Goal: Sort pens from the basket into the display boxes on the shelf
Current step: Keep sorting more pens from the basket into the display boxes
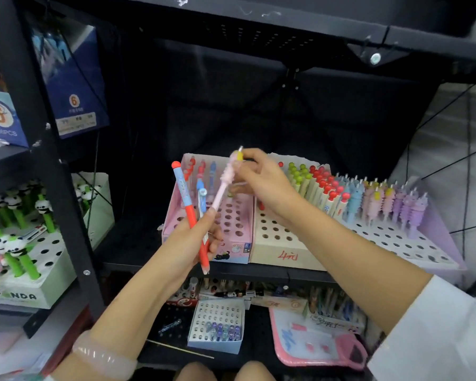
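Pens (195,213) sit bunched in our left hand (193,240) before the pink box (231,215) while our right hand (259,180) pinches the pink pen (223,185) top, so a careless tug could spill the bunch.

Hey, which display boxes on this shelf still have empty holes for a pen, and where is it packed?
Free holes: the front rows of the pink box, the cream box below the right hand, and the front of the lilac box. Crowded: the back rows of the cream and lilac boxes, full of pens.
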The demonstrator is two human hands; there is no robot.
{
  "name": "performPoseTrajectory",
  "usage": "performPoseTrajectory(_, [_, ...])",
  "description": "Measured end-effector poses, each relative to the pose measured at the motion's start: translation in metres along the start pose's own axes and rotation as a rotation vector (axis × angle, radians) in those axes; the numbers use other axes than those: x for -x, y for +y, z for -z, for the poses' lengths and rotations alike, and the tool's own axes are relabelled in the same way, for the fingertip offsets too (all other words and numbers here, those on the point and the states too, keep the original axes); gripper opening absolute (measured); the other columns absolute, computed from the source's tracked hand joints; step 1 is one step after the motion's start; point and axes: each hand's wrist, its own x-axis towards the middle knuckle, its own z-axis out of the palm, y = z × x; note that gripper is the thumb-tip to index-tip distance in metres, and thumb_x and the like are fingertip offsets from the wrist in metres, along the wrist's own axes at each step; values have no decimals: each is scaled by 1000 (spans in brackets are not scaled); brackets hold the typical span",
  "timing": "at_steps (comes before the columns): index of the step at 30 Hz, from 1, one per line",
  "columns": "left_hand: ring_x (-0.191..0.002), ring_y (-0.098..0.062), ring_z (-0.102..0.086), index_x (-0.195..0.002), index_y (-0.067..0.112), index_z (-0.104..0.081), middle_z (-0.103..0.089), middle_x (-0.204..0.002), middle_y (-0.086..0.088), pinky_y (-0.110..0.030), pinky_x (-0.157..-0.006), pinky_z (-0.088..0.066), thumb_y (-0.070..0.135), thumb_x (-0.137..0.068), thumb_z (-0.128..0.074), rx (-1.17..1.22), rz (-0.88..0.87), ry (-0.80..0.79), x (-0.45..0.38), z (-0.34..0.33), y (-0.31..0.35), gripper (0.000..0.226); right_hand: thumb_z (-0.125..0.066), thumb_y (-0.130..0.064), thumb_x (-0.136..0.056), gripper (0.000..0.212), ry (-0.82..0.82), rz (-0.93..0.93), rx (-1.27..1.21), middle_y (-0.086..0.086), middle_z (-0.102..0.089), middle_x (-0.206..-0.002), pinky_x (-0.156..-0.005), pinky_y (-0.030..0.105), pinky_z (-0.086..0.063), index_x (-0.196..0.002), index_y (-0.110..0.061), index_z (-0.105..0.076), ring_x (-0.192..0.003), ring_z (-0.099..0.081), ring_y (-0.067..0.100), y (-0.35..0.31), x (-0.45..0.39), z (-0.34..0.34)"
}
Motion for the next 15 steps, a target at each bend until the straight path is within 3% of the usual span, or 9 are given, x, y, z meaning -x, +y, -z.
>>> performPoseTrajectory(3, [-43, -6, -44, -95, 13, -50, -57, -58, 6, -17, -40, -37, 32, -96, -44, -121, -41, -55, -6, -31, -1, 21, -45, -14, -98, 14, 192, 103, 43, -1, -63, -76, -63, 22, -55, -110, -11, -50, -69, -65, 7, -14, 9, 47])
performPoseTrajectory(6, [-43, -8, -43, -102, 23, -44, -59, -68, 1, -19, -39, -35, 27, -97, -44, -150, -75, -137, -11, -67, -5, 6, -45, -17, -98, 9, 273, 172, 165, -7, -64, -71, -57, 19, -52, -103, -21, -51, -66, -64, 4, -24, 28, 96])
performPoseTrajectory(10, [-41, -10, -44, -94, 20, -44, -63, -66, 4, -19, -37, -33, 21, -98, -45, -136, -72, -238, -15, -115, -14, 4, -47, -22, -98, 8, 412, 215, 339, -10, -64, -65, -56, 18, -51, -96, -29, -50, -58, -60, 3, -23, 55, 162])
performPoseTrajectory(12, [-41, -11, -45, -92, 21, -46, -65, -64, 6, -20, -38, -35, 22, -97, -46, -153, -72, -285, -15, -135, -20, 5, -48, -28, -97, 6, 533, 198, 490, -10, -62, -68, -59, 21, -52, -93, -33, -48, -59, -61, 0, -12, 66, 196])
performPoseTrajectory(15, [-41, -11, -47, -94, 21, -52, -63, -61, 7, -21, -39, -38, 24, -98, -44, -192, -76, -325, -16, -159, -27, 9, -51, -26, -95, 10, 683, 117, 708, -13, -56, -77, -69, 35, -54, -104, -20, -48, -66, -60, 5, 10, 77, 238])
